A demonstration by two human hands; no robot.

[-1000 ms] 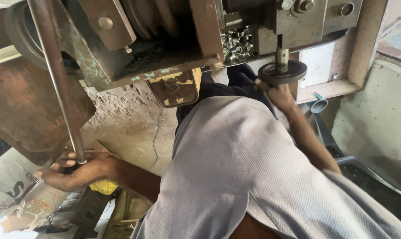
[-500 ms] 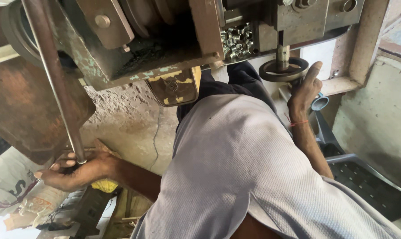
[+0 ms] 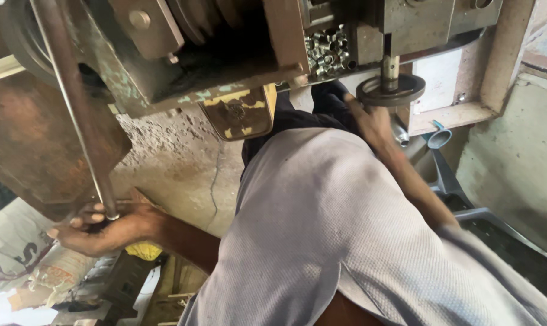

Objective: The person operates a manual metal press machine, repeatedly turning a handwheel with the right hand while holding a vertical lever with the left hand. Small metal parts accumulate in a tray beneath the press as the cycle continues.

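Rod (image 3: 74,108) is running long axis near upright, tilted slightly, from the machine (image 3: 183,54) above down to my left hand (image 3: 104,226). I am gripping its lower end: fingers curled shut round it, low on my left, below the machine body. The rod is lying straight up and away from that hand.

My right hand (image 3: 370,124) is reaching up on the other side, just under the dark round disc (image 3: 391,90) on its short vertical shaft (image 3: 389,63). The fingers are blurred; I cannot tell whether they are touching the disc or closed on anything. So the hands are standing well apart, one at each end of the machine, my grey-shirted torso between them.

Left hand is the nearer to the rod; right is the nearer to the disc.

Surface below: cracked concrete floor (image 3: 183,175), rough and dusty. A yellow plate (image 3: 240,115) is hanging under the machine. Printed sacks (image 3: 13,253) are lying at lower left; a dark bin (image 3: 509,241) is sitting at right, by a pale wall (image 3: 521,157).
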